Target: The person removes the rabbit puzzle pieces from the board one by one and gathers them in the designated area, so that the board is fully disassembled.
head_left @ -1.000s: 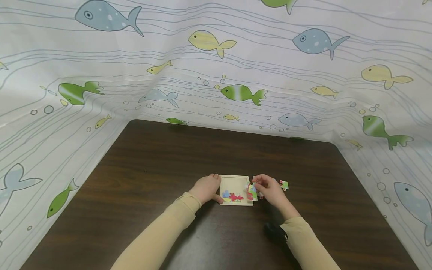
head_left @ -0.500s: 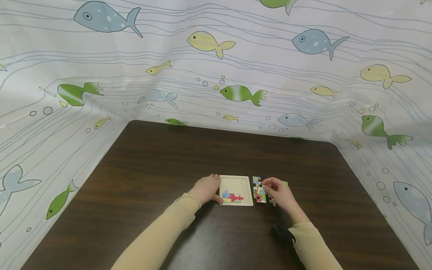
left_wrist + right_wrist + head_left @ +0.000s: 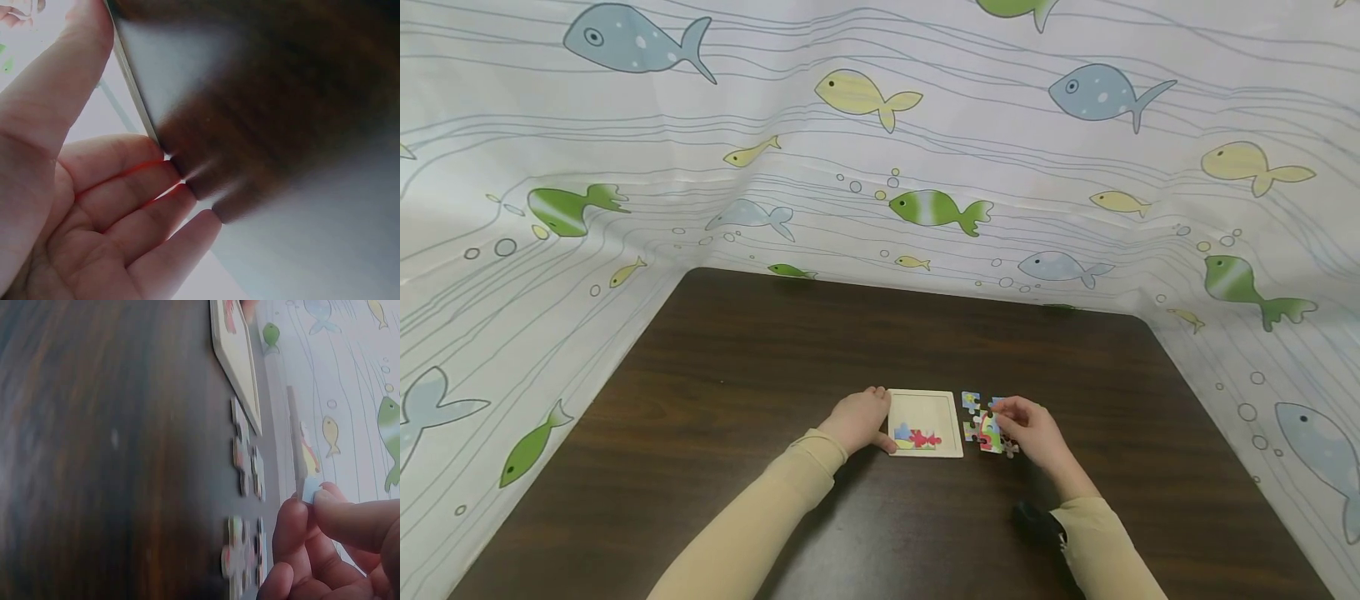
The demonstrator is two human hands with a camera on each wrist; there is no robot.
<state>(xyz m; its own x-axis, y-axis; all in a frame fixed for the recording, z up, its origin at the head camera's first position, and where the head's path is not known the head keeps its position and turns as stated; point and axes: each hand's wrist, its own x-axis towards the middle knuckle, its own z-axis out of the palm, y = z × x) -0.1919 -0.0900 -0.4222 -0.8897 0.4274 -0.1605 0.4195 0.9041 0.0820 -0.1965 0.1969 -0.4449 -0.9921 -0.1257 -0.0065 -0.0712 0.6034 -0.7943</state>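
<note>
A square wooden puzzle tray (image 3: 922,392) lies flat on the table. Joined puzzle pieces (image 3: 917,438), blue and red, fill part of its near side. My left hand (image 3: 856,421) rests along the tray's left edge, fingertips touching the rim and thumb at the near corner; in the left wrist view its fingers (image 3: 131,200) look nearly straight. To the right of the tray, my right hand (image 3: 1033,433) pinches a colourful puzzle piece (image 3: 306,459) between thumb and forefinger, above the table. Loose pieces (image 3: 971,401) lie beneath and beside it, some of them hidden by the hand.
The dark wooden table (image 3: 820,350) reaches back to a white fish-patterned curtain (image 3: 880,167), which also encloses the left and right sides. A black object (image 3: 1033,523) sits at the right wrist by the sleeve.
My right hand has moved right, carrying the puzzle piece from the tray's right edge to over the loose pieces. My left hand and the tray have stayed in place.
</note>
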